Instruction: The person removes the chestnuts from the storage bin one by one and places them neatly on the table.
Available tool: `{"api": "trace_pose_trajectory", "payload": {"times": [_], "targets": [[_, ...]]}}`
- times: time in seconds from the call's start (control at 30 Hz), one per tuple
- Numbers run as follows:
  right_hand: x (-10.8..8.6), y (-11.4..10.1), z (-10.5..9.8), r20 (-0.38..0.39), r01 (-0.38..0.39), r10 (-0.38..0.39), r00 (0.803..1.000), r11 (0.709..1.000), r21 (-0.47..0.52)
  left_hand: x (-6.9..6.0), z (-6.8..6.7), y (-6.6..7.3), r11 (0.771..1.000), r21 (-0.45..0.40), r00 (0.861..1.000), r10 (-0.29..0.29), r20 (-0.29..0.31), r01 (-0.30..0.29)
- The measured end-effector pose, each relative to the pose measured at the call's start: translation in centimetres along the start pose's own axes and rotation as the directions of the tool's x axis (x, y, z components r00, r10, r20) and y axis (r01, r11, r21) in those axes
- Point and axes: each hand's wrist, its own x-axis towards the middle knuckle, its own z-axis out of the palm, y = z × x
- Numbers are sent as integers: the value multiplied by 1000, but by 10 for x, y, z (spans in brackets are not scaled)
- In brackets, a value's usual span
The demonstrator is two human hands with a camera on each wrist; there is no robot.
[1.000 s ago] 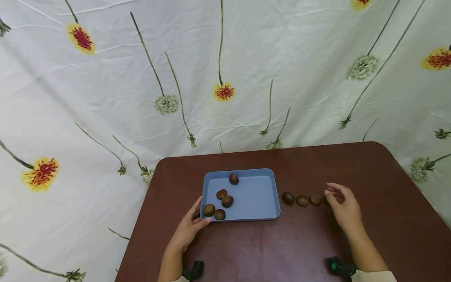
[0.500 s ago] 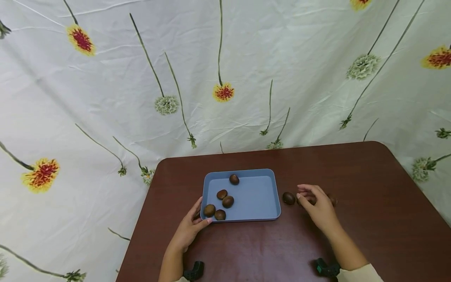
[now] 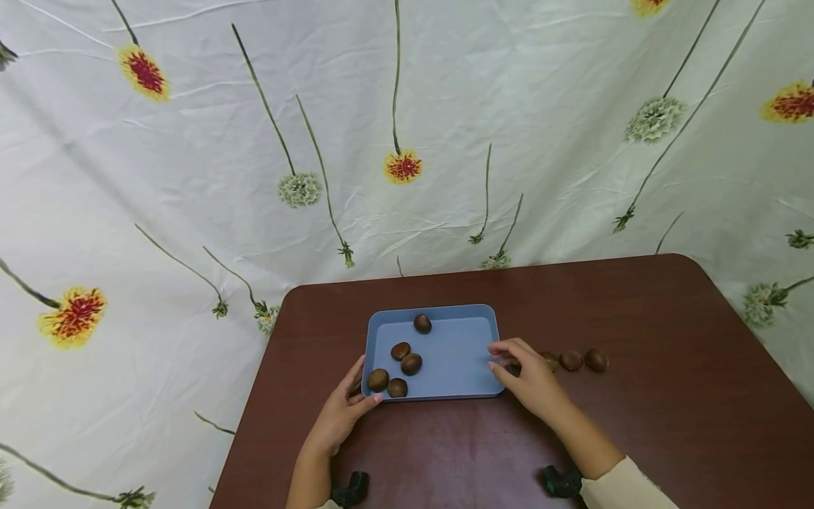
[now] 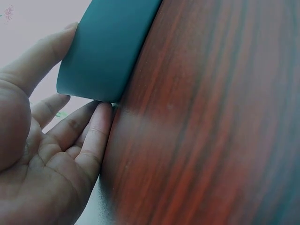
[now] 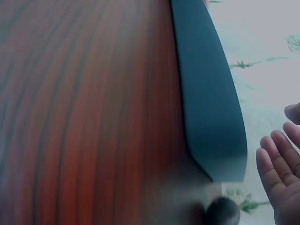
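Several brown chestnuts [image 3: 411, 364] lie in the blue tray [image 3: 454, 353], mostly toward its left side. My left hand [image 3: 337, 417] grips the tray's near left corner; in the left wrist view its thumb and fingers [image 4: 101, 122] touch the tray wall [image 4: 105, 51]. My right hand [image 3: 531, 378] hovers at the tray's right rim with fingers apart and slightly bent. Beneath it a dark chestnut [image 3: 513, 369] is partly hidden. The right wrist view shows the right hand [image 5: 283, 164] holding nothing, beside the tray wall [image 5: 211, 93], with a blurred dark chestnut [image 5: 222, 212] below.
To the right of my right hand, three more chestnuts [image 3: 571, 360] lie in a row on the dark brown table [image 3: 668, 318], the nearest partly covered by the hand. A white cloth [image 3: 540, 85] with printed flowers hangs behind the table.
My right hand has moved left from the far end of the chestnut row, over the row, to the tray's right rim. My left hand and the chestnuts in the tray stay where they were.
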Motion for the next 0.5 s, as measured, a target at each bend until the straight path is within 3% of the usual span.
{"api": "trace_pose_trajectory", "payload": {"times": [0.27, 0.5], "targets": [[8, -4, 29, 56, -20, 20, 998, 1000, 6, 0, 1, 2, 1000, 19, 1000, -1, 5, 1], [18, -7, 57, 69, 15, -11, 998, 999, -45, -2, 0, 2, 999, 32, 1000, -16, 0, 16]]}}
